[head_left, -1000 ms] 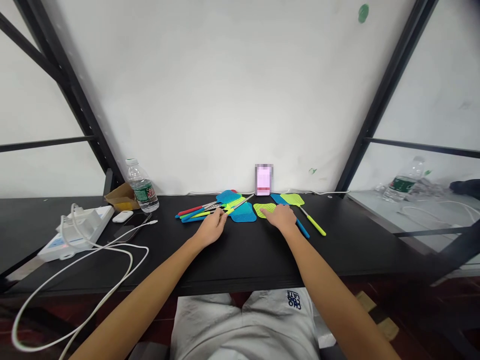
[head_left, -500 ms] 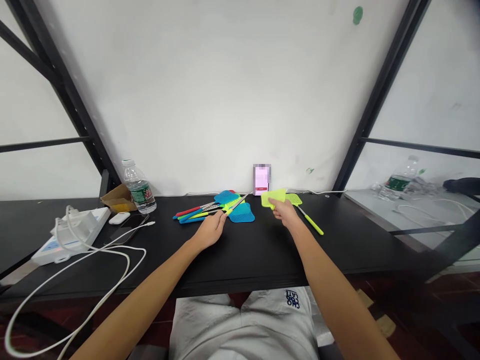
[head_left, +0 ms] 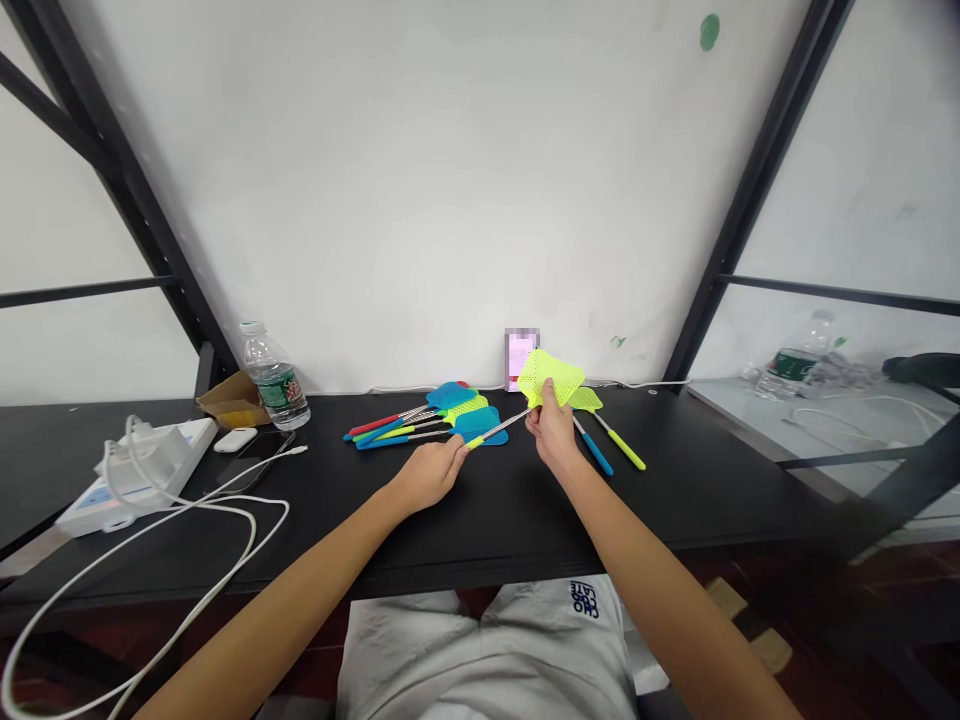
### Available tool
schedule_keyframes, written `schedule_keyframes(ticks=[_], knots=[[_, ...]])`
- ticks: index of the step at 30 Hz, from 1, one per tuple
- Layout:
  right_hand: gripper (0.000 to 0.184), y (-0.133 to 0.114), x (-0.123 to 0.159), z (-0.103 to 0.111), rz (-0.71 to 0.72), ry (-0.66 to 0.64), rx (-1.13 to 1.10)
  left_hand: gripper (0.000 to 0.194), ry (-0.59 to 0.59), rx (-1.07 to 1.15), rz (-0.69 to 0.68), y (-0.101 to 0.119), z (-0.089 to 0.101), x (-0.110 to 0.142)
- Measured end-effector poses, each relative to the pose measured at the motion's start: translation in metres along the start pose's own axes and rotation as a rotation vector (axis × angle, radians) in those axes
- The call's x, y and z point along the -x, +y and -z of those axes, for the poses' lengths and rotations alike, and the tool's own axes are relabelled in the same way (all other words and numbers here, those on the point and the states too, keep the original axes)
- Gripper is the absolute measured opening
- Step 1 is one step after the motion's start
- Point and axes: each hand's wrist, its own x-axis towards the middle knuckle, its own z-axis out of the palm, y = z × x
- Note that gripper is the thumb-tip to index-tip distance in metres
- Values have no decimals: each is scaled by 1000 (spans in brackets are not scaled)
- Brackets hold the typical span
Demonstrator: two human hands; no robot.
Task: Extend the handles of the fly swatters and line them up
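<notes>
A yellow-green fly swatter (head_left: pixel 552 374) with a thin metal rod is held between both hands above the table. My left hand (head_left: pixel 429 474) is closed around its handle. My right hand (head_left: pixel 553 428) pinches the perforated head, thumb on top. Left of it lies a pile of fly swatters with blue heads (head_left: pixel 480 425), a yellow-green head and handles in red, green, yellow and blue. Beside my right hand rest another yellow-green fly swatter (head_left: pixel 626 450) and one with a blue handle (head_left: pixel 598 455), whose head is hidden.
A lit phone (head_left: pixel 519 358) leans on the wall behind. To the left stand a water bottle (head_left: pixel 279 385), an open cardboard box (head_left: pixel 234 400), a white earbud case (head_left: pixel 235 440), a dark phone (head_left: pixel 251 462) and a power strip (head_left: pixel 139 478) with looping white cables. Black metal posts (head_left: pixel 739 230) frame the table.
The held fly swatter has turned so its head faces me more and its rod runs level between my hands. My right hand has shifted slightly left, and a blue handle beside it has come into view.
</notes>
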Motion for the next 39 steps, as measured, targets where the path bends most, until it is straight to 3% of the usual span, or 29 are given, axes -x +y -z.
schedule_keyframes(ticks=[10, 21, 27, 31, 39], knots=[[41, 1, 1, 0, 13, -105, -25, 35, 1, 73, 30, -2, -1, -1], [35, -6, 3, 1, 29, -64, 77, 35, 42, 225, 69, -6, -2, -1], [35, -6, 2, 2, 76, -111, 83, 38, 51, 327, 84, -7, -1, -1], [35, -7, 2, 3, 55, -135, 89, 44, 39, 501, 109, -7, -2, -2], [37, -12, 4, 3, 26, -169, 66, 49, -93, 927, 281, -16, -12, -6]])
